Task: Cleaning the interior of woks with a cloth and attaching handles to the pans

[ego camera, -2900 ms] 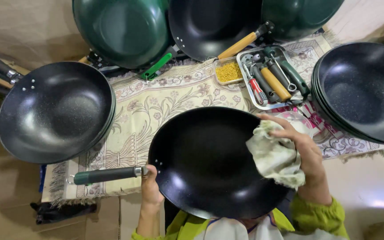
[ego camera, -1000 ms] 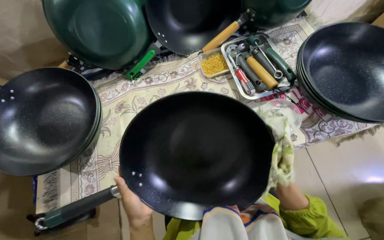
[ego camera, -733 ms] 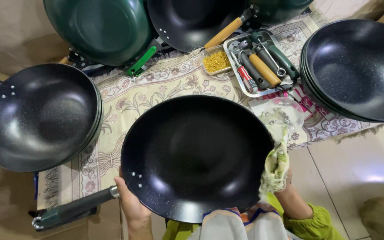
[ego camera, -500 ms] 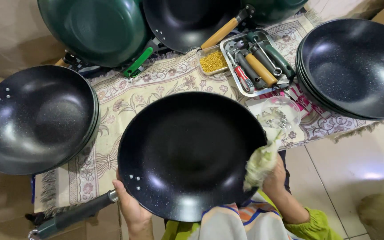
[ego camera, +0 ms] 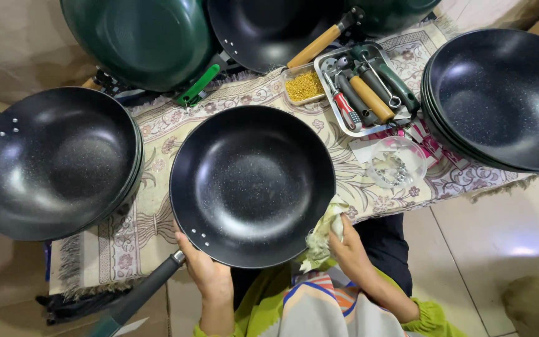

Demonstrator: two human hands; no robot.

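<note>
Wok (ego camera: 252,184) lay just ahead of me on the patterned cloth (ego camera: 120,246), its dark handle (ego camera: 138,296) slanting back to my left; my left hand (ego camera: 210,278) gripped the near rim beside it, while my right hand (ego camera: 347,246) clutched a pale rag (ego camera: 320,237) at the right rim.

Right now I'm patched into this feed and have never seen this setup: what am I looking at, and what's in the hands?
One view, from a camera on a person's head, looking down at their own bare hands. The left hand keeps a grip on the rim of a black wok near its dark handle. The right hand holds a pale cloth at the wok's edge. On the patterned mat are stacks of black woks, a green wok, and a metal tray of tools.
</note>
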